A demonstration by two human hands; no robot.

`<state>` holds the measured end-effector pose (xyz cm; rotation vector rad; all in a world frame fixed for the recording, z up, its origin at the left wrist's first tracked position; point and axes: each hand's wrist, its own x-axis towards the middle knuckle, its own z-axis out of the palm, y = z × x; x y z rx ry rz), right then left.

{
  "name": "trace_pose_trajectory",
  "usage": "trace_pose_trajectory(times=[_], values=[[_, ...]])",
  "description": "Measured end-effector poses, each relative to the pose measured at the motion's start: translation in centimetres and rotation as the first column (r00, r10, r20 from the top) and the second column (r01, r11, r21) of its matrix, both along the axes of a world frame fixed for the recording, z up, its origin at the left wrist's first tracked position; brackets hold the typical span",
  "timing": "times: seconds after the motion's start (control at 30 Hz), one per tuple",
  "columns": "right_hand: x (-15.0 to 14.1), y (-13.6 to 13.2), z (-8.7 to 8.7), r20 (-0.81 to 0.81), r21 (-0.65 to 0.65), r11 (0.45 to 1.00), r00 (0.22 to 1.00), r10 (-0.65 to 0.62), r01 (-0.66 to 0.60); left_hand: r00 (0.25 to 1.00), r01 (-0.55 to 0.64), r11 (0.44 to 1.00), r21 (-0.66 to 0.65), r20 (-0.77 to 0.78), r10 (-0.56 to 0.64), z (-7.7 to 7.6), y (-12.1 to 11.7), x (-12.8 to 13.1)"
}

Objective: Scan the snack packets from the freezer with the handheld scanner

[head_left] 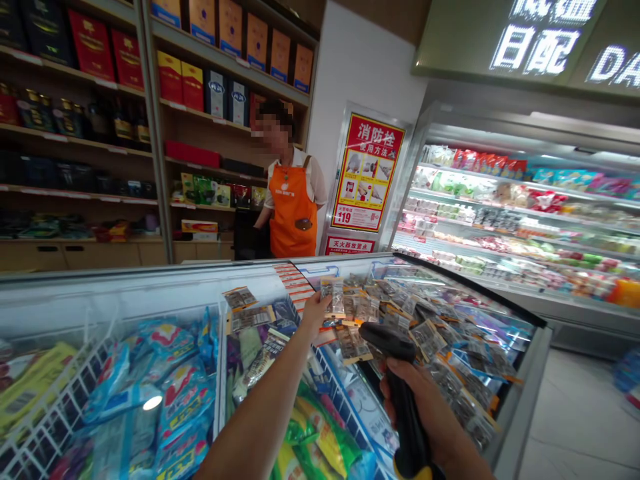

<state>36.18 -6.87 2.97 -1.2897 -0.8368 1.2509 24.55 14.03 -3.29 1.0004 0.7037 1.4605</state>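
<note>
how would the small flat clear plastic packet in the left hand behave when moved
The packet is probably light: the left hand holds it at one edge. It looks glossy, so may be slippery, and thin, so may flex.

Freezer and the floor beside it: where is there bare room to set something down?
Bare floor tiles show at right, between the freezer and the blue item at the picture's edge. The freezer is crowded: small packets lie thickly right of the scanner, and blue bags pile up at left.
</note>
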Motion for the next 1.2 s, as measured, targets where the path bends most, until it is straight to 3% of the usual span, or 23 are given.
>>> trace_pose_trajectory(times=[0.23, 0.53, 0.67, 0.93, 1.2], values=[[-0.2, -0.2, 0.7, 0.015, 0.011, 1.000, 1.000, 0.000, 0.000, 1.000, -0.013, 1.000, -0.010, -0.009, 0.013, 0.3, -0.2, -0.3], [-1.5, -0.1, 0.1, 0.034, -0.023, 0.998, 0.998, 0.051, -0.050, 1.000, -0.019, 0.999, -0.032, 0.020, 0.020, 0.5, -0.2, -0.1], [-1.7, 0.1, 0.0, 0.022, -0.040, 0.999, 1.000, -0.001, 0.002, 0.998, -0.045, 0.999, -0.014, 0.031, 0.045, 0.5, 0.0, -0.2], [3.7, 0.1, 1.9, 0.100, 0.087, 0.982, 0.979, -0.178, 0.170, 0.981, -0.137, 0.990, 0.031, -0.131, 0.140, 0.5, 0.0, -0.6], [9.4, 0.8, 2.2, 0.077, 0.118, 0.929, 0.930, -0.360, 0.350, 0.883, -0.240, 0.961, 0.139, -0.381, 0.275, 1.6, -0.7, 1.2]])
